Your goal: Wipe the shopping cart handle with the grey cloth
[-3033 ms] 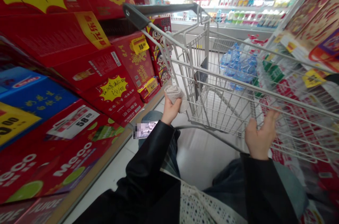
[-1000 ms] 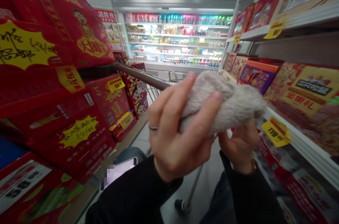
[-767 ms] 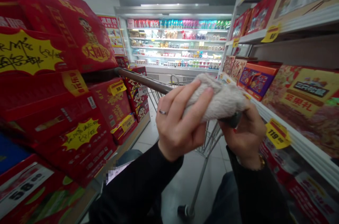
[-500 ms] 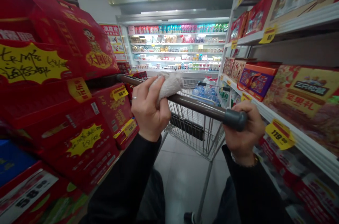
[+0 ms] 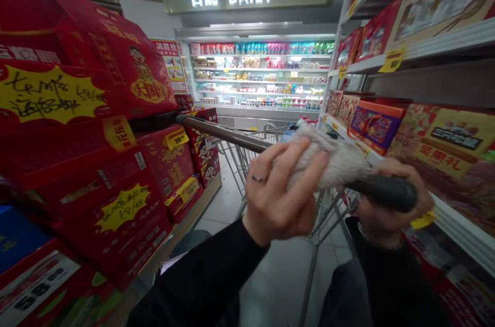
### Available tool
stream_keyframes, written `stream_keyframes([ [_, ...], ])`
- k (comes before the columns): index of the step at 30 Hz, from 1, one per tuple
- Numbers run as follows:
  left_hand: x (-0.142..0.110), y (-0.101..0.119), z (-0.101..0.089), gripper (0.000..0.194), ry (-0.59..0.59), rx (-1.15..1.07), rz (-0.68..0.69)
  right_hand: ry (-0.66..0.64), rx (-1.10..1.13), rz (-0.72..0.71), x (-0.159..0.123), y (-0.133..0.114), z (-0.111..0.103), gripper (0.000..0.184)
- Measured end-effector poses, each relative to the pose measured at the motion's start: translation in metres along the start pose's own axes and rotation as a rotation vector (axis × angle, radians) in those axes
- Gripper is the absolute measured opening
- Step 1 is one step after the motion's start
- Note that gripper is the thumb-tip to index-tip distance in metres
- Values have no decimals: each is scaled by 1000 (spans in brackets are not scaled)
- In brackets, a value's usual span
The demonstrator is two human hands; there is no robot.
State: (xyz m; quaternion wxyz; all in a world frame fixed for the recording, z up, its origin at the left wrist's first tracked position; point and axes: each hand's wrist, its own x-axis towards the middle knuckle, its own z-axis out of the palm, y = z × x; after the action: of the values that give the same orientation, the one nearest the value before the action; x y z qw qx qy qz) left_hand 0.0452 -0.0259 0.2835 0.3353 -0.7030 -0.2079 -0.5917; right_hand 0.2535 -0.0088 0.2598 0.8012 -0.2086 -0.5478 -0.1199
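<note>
A brown handlebar [image 5: 228,133] of a wire shopping cart [image 5: 234,162] slants across the view, ending at the right in a dark grey cap [image 5: 394,194]. My left hand [image 5: 280,187], with a ring on one finger, is closed on a pale, fuzzy cloth [image 5: 328,159]. The cloth lies over the handlebar on its right half and hides part of it. My right hand [image 5: 386,213] wraps around the capped end from behind and below, its fingers partly hidden by the cap.
Stacked red gift boxes [image 5: 96,59] with yellow price signs crowd the left side. White shelves [image 5: 417,41] of boxed goods stand close on the right. A lit refrigerated display [image 5: 263,77] is at the far end. Pale floor tiles [image 5: 266,280] show below.
My left hand has slid the cloth rightward along the handlebar, closer to my right hand. The handlebar's right end and my right hand have shifted right and down in view.
</note>
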Motion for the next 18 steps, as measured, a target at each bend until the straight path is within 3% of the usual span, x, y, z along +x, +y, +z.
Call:
stream_keyframes([
  [5, -16, -77, 1, 54, 45, 285, -176, 79, 88, -70, 16, 23, -18, 19],
  [8, -18, -92, 6, 53, 65, 331, -282, 102, 70, -45, 18, 31, -25, 20],
  [11, -11, -69, 16, 51, 128, 277, -323, 135, 63, -41, 16, 34, -24, 21],
  [18, 22, 43, 35, 45, 32, 22, -211, 155, -79, 41, 7, 23, -15, 22],
])
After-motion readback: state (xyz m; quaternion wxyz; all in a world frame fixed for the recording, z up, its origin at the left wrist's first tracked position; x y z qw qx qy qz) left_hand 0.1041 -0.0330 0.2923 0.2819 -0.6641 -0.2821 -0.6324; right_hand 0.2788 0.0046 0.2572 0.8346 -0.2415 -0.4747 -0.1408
